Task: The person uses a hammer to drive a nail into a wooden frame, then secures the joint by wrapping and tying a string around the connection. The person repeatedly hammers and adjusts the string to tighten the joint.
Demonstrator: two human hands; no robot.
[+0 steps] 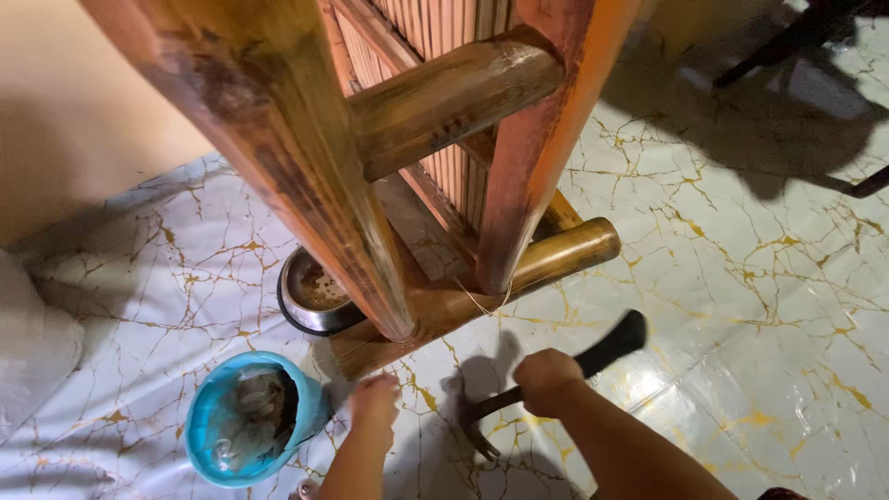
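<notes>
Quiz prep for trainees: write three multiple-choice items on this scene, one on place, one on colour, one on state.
1. Where is the metal bowl?
A. under the bamboo frame
B. inside the bucket
C. in the left hand

2. What colour is the small bucket?
A. red
B. blue
C. black

3. What is the right hand doing?
A. lying flat on the floor
B. gripping the claw hammer
C. holding the bowl

Answers: 1 A, the bowl sits behind the frame's legs; 2 B, its rim and wall are blue; 3 B, the fingers close round the black handle.
</notes>
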